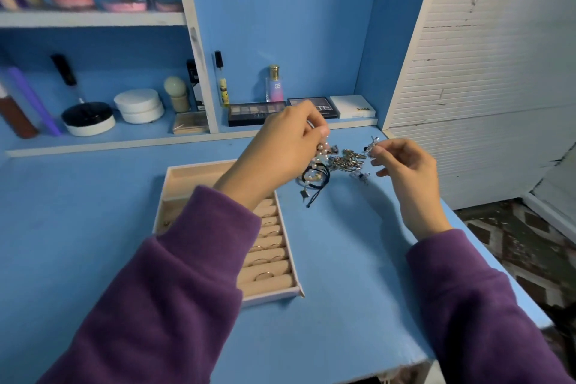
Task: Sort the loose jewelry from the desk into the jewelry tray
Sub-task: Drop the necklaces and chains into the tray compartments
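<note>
home dressing corner: blue desk [93, 227] with shelves [90, 19] of cosmetics, eyeshadow palettes [255, 114], perfume bottle [274, 84] along back edge.

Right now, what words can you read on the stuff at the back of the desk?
"SB": on the pink perfume bottle.
"NUDE": on the white box.
"…TE": on the dark makeup palette; the start is hidden by the left hand.
Faint letters on the eyeshadow palette: too blurred to read.

Two eyeshadow palettes [257, 113] [313, 106] and a white compact [352, 106] lie at frame centre; behind them a perfume bottle [274, 84]. Left shelf: white jar [139, 105], black-lidded jar [88, 119].
</note>
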